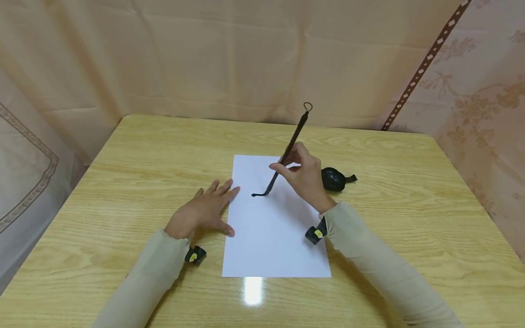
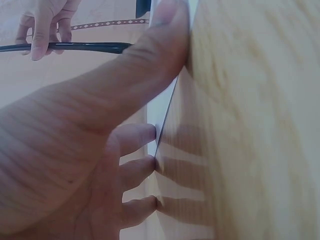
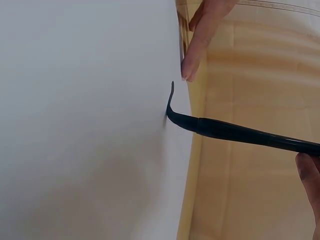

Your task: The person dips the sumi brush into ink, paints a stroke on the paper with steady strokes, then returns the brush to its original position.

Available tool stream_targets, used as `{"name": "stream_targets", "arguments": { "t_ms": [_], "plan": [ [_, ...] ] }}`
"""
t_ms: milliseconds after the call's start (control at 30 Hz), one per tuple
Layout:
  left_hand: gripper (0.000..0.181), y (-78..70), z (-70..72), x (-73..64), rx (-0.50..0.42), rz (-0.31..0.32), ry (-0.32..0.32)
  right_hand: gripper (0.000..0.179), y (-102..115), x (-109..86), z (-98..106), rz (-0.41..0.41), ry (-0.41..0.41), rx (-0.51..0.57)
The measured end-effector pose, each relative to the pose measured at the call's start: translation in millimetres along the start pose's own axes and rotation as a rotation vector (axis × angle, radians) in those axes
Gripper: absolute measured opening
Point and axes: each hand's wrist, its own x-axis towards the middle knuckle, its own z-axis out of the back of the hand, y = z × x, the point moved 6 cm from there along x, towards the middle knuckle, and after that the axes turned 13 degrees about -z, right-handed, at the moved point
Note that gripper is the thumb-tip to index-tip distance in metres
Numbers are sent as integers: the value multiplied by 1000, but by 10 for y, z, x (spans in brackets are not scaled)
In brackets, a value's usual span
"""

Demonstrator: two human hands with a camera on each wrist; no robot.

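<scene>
A dark calligraphy brush [image 1: 293,136] with a hanging loop at its top leans to the right, pinched by my right hand [image 1: 302,175] partway down the handle. Its bristle tip [image 3: 181,120] is bent against a white sheet of paper [image 1: 270,246]. From the tip a short black ink stroke [image 1: 258,195] runs left across the upper part of the sheet. My left hand [image 1: 207,209] lies with fingers spread at the sheet's left edge, thumb and fingertips on the paper's margin. In the left wrist view the brush [image 2: 85,47] shows beyond the left thumb.
Just right of the paper, partly behind my right hand, sits a round black inkstone-like object [image 1: 333,179] with a short dark piece sticking out to its right. The wooden table [image 1: 410,218] reaches back to a beige curtain [image 1: 262,59]. A patterned cloth hangs at each side.
</scene>
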Motion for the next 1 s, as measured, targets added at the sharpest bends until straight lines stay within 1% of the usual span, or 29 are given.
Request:
{"name": "stream_targets", "arguments": {
  "t_ms": [500, 1000],
  "plan": [
    [111, 20, -12, 5, 3, 4, 16, 33, -27, 5, 70, -6, 2, -3],
    [111, 13, 0, -9, -16, -10, 9, 33, -57, -18, 156, -20, -6, -30]
  ]
}}
